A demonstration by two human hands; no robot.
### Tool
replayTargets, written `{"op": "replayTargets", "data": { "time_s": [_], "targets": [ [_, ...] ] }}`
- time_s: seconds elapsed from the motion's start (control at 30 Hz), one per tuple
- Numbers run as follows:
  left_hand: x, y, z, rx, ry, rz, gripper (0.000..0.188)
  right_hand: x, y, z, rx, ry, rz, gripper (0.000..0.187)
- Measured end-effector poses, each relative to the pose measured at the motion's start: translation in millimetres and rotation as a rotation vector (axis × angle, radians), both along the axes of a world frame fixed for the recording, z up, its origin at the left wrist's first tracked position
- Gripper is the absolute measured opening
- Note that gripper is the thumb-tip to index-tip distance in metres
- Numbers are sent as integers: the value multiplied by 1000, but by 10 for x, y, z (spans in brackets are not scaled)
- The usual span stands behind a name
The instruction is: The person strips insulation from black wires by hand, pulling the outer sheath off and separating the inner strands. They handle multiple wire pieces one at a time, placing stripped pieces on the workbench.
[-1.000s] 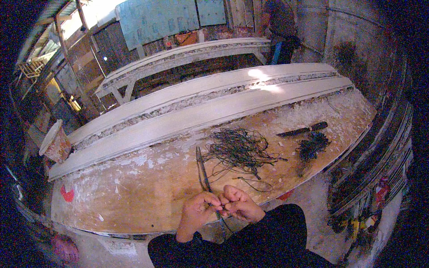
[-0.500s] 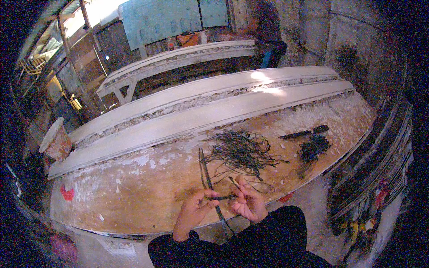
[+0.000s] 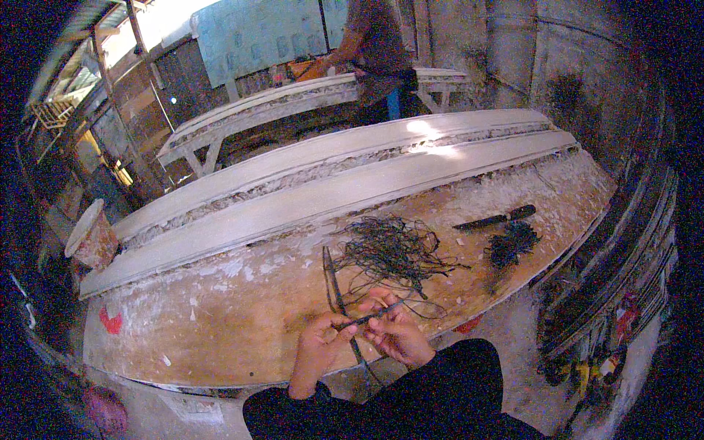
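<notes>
Hands work low over the tabletop [image 3: 220, 323]: left hand [image 3: 317, 350] and right hand [image 3: 396, 334] each pinch one dark wire strand [image 3: 367, 317]. Strand best kept taut, clear of the wire pile [image 3: 392, 253].

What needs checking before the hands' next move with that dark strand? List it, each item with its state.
1. Both hands on the strand: left hand and right hand pinch it, ok.
2. Strand clear of the wire pile: cannot tell.
3. Long thin rod lies under the hands: not ok.
4. Dark-handled tool apart from the hands: ok.
5. Workbench crusted with white residue: not ok.
</notes>
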State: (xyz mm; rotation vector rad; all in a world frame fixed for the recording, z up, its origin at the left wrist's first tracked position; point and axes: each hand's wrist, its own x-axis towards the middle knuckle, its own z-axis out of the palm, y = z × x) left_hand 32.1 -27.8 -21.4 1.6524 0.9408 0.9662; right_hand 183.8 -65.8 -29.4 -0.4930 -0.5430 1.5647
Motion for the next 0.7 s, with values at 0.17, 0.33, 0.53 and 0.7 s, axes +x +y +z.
{"op": "replayTargets", "data": {
  "time_s": [0.17,0.33,0.53,0.7],
  "targets": [
    [6,18,-92,-81,-124,53,10,-47,42,-14,22,-7,-3,35],
    [-128,146,-138,31,-62,317,8,-8,21,-93,-4,141,-40,29],
    [-329,245,-55,131,-14,427,10,-11,-5,-87,142,146,95,34],
    [-297,303,-124,121,-60,448,13,-37,-5,-123,227,153,121,35]
  ]
}}
